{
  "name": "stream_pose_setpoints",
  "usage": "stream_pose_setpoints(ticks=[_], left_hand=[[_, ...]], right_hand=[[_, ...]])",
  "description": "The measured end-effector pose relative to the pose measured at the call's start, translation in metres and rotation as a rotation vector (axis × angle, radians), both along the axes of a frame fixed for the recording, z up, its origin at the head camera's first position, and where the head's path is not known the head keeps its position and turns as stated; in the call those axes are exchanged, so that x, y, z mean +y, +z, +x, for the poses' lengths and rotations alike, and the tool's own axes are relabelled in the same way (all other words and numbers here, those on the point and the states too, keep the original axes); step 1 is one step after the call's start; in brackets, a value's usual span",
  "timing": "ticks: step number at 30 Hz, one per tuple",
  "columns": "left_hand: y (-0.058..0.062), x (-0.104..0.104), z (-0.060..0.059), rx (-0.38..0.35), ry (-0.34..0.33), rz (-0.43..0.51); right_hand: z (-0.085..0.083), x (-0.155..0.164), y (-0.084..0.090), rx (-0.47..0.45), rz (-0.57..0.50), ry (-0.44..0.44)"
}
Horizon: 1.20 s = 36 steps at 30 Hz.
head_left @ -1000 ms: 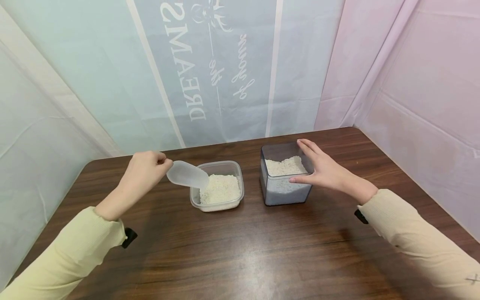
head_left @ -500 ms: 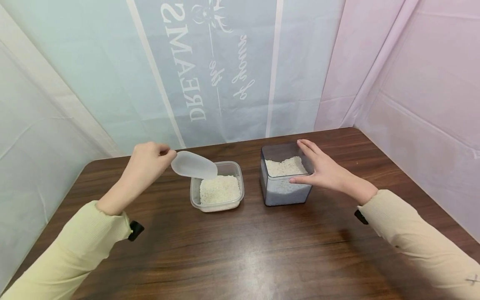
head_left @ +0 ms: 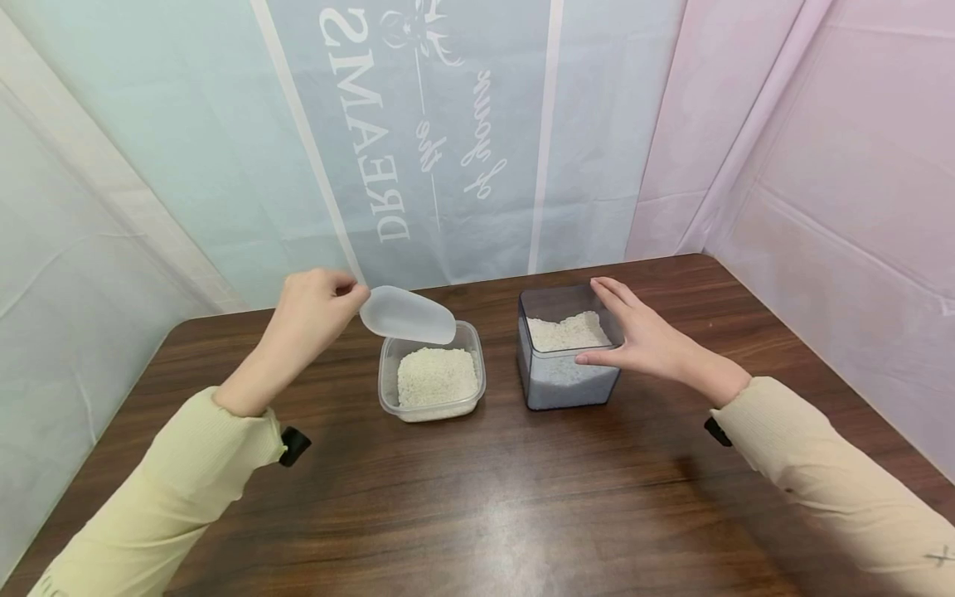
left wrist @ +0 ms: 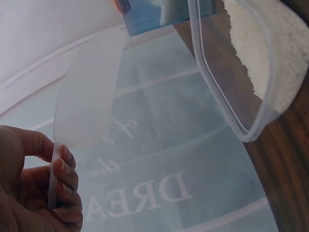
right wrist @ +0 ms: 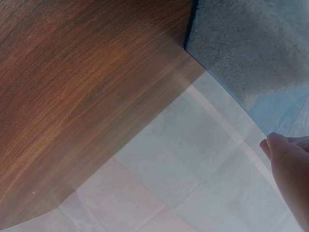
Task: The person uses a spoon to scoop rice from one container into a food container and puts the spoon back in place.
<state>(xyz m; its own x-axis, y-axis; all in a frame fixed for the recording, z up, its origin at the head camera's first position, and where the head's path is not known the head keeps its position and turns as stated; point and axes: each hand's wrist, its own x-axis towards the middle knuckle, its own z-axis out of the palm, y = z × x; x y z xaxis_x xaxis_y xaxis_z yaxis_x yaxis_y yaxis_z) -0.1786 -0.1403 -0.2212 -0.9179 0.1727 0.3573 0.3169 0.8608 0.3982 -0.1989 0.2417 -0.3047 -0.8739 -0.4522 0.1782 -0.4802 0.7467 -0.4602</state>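
Note:
My left hand (head_left: 317, 315) grips the narrow handle of a frosted white scoop (head_left: 410, 315), its fingers curled round it in the left wrist view (left wrist: 36, 181). The scoop is tilted, its wide end overlapping the back left rim of a clear plastic tub (head_left: 384, 383). Rice (head_left: 436, 377) lies heaped inside the tub. To the right stands a square, tinted rice bin (head_left: 525, 369), partly filled with rice (head_left: 569, 333). My right hand (head_left: 649, 336) holds this bin by its rim, thumb at the front and fingers at the back. The right wrist view shows fingertips (right wrist: 275, 140) at the rim.
Both containers stand on a dark wooden table (head_left: 477, 497), towards its back edge. A printed cloth (head_left: 477, 224) hangs behind it, and pale cloth walls (head_left: 858, 207) close in the sides.
My left hand has risen and moved right with the scoop, whose wide end has lifted from the rice towards the tub's back rim. The right hand and both containers have stayed in place.

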Motion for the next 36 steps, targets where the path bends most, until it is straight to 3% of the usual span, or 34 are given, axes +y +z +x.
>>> stream_pose_setpoints(ticks=[27, 36], left_hand=[[0.01, 0.04, -0.01, -0.023, -0.059, 0.093], [0.012, 0.053, -0.014, -0.036, -0.081, 0.081]], right_hand=[[-0.002, 0.0, -0.002, 0.005, -0.011, 0.0], [-0.002, 0.0, -0.002, 0.006, -0.007, 0.002]])
